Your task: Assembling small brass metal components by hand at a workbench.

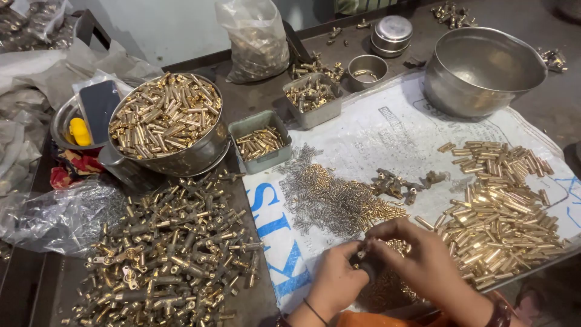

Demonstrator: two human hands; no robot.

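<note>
My left hand (336, 280) and my right hand (417, 260) meet at the near edge of the table. Together they grip a small dark piece with a brass fitting (365, 261) between the fingertips. Just beyond the hands lies a spread of small silver and brass pins (330, 197) on a white printed sack (387, 133). A heap of brass tubes (496, 209) lies to the right of my right hand. A big pile of assembled brass fittings (169, 251) lies to the left of my left hand.
A steel pot full of brass tubes (166, 118) stands at the back left, beside two small rectangular trays (260, 140) (311, 98) with brass parts. An empty steel bowl (484, 66), a small cup (366, 68), a lidded tin (392, 33) and plastic bags (254, 39) stand behind.
</note>
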